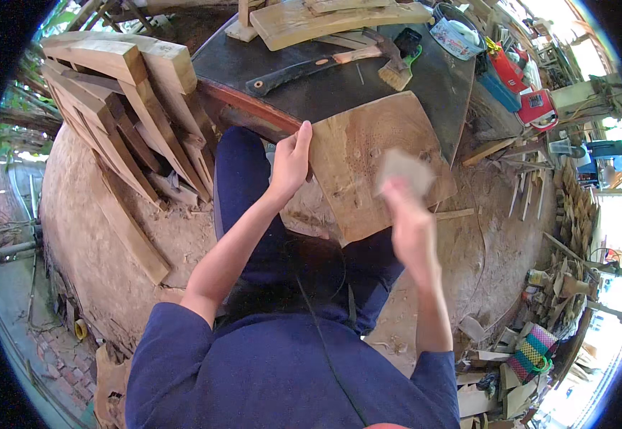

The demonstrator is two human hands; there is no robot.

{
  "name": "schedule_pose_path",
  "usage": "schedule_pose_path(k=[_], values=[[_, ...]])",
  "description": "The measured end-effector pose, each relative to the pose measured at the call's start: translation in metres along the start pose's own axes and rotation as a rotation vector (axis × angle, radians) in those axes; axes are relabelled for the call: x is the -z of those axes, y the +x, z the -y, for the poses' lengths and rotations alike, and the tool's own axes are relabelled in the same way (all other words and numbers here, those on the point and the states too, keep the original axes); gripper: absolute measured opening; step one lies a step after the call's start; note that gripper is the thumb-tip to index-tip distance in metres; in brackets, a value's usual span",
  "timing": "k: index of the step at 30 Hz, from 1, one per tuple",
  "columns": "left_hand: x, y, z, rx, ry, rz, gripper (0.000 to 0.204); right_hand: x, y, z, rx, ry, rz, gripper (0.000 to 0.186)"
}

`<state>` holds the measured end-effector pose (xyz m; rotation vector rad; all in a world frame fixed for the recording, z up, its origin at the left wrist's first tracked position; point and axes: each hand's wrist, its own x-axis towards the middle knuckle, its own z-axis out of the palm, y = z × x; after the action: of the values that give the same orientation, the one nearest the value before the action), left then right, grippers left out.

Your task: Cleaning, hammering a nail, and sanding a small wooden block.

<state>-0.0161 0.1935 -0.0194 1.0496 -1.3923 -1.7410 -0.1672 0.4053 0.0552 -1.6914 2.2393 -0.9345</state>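
Note:
A flat, squarish wooden board [354, 136] is tilted over my lap, its upper part at the dark bench's front edge. My left hand [294, 157] grips the board's left edge, thumb up along it. My right hand [409, 214] holds a pale, blurred pad [414, 164], perhaps sandpaper, against the board's right half. Beyond the board, on the dark benchtop [282, 100], lie an axe-like tool with a long black and wooden handle [275, 80] and a brush [395, 75].
Shaped timber pieces [136, 79] lean at the left, with a plank [146, 257] on the dirt floor [82, 236]. Planks [346, 21] lie on the bench's back. A round tin [455, 32] and red boxes [536, 107] are at upper right. Wood scraps and a woven bag [532, 350] line the right.

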Motion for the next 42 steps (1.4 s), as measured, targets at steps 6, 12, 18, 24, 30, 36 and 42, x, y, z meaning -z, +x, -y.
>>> schedule_pose_path(k=[6,12,18,24,30,36,42], values=[[-0.005,0.0,0.001,-0.006,-0.068,-0.023,0.059,-0.005,-0.01,0.01,0.1,-0.091,-0.001,0.037],[0.001,-0.041,-0.002,0.13,-0.01,0.259,0.048,0.0,-0.004,-0.011,-0.089,-0.098,-0.093,0.037],[-0.008,-0.069,-0.011,0.161,-0.144,0.306,0.048,0.016,0.013,-0.016,-0.267,-0.11,-0.098,0.035],[-0.015,-0.046,-0.013,0.158,-0.142,0.3,0.05,-0.011,0.019,0.017,0.074,-0.084,0.079,0.038],[-0.011,-0.055,0.013,0.216,-0.151,0.342,0.059,-0.027,0.054,0.007,0.156,-0.061,0.035,0.042],[-0.007,-0.064,0.01,0.343,-0.232,0.511,0.068,-0.023,0.127,0.005,-0.068,-0.154,0.048,0.037],[-0.006,-0.065,0.003,0.366,-0.201,0.51,0.07,-0.033,0.152,0.009,-0.077,-0.034,0.065,0.034]])
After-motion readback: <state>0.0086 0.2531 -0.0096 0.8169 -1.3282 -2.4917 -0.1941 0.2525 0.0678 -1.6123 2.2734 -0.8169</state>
